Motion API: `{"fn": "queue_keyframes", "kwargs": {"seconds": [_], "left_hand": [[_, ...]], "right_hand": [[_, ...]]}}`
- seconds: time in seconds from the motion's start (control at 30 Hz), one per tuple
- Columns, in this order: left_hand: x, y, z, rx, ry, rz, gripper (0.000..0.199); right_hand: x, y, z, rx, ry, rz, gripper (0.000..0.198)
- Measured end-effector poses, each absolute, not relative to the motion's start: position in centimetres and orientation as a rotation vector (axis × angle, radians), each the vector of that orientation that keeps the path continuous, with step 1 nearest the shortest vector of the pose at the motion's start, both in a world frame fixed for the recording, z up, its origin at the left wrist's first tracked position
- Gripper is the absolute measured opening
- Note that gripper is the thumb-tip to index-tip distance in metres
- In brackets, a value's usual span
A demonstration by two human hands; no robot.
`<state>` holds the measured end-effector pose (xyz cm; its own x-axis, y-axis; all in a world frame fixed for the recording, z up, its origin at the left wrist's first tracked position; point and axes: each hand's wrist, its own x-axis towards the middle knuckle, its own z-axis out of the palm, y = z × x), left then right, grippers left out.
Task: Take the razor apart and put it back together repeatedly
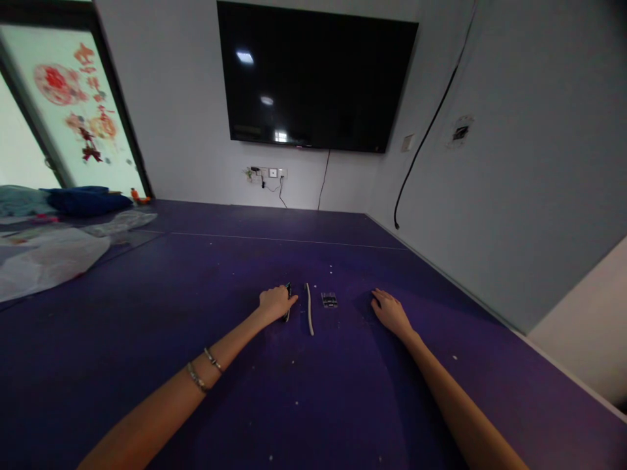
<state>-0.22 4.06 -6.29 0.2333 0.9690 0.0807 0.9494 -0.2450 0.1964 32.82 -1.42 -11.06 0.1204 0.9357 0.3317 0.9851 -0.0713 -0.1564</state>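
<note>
My left hand (276, 303) is closed around a narrow black tool (287, 316). Only its two ends show past the fingers, and its exact kind is hidden. Just right of that hand a short, slightly bent piece of light grey cable (309, 313) lies lengthwise on the purple surface (337, 391). Beside the cable sits a small, flat, dark square piece with pale markings (330, 300), too small to make out. Farther right, my right hand (390, 309) rests palm down on the surface, fingers loosely stretched and holding nothing.
Clear plastic sheeting (63, 258) and a dark blue cloth bundle (88, 200) lie at the far left. A black television (318, 78) hangs on the back wall above a socket panel (273, 173). A black cable (431, 121) dangles along the right wall.
</note>
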Motion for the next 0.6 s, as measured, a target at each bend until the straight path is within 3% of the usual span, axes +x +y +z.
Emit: {"fn": "queue_keyframes", "kwargs": {"seconds": [0.37, 0.6], "left_hand": [[0.2, 4.9, -7.0, 2.154, 1.745, 0.505, 0.024], [-0.4, 5.4, -5.5, 1.731, 1.454, 0.622, 0.029]], "right_hand": [[32.8, -1.5, -10.9, -2.058, -1.880, -0.228, 0.044], [32.7, -1.6, -10.9, -2.076, -1.868, -0.214, 0.044]]}}
